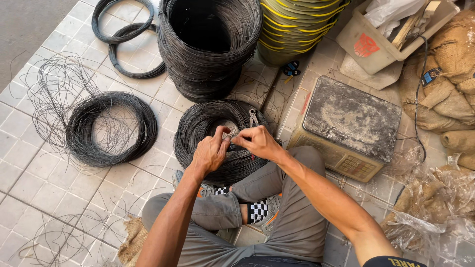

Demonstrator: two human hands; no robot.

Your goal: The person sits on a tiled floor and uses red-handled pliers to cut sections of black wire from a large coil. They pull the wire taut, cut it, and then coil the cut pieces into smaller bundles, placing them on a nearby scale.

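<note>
A dark coil of thin binding wire (200, 123) lies on the tiled floor right in front of my crossed legs. My left hand (210, 152) pinches a strand of that wire over the coil's near side. My right hand (257, 142) meets it fingertip to fingertip and grips pliers (253, 117), whose metal jaws stick up beyond my knuckles. Both hands work at the same spot on the coil's rim.
A looser wire coil (111, 128) with stray strands lies to the left. A tall stack of wire coils (208, 44) stands behind, with yellow-striped rolls (297, 24) beside it. A worn weighing scale (349, 126) sits at right, near burlap sacks (452, 74) and a plastic bin (381, 42).
</note>
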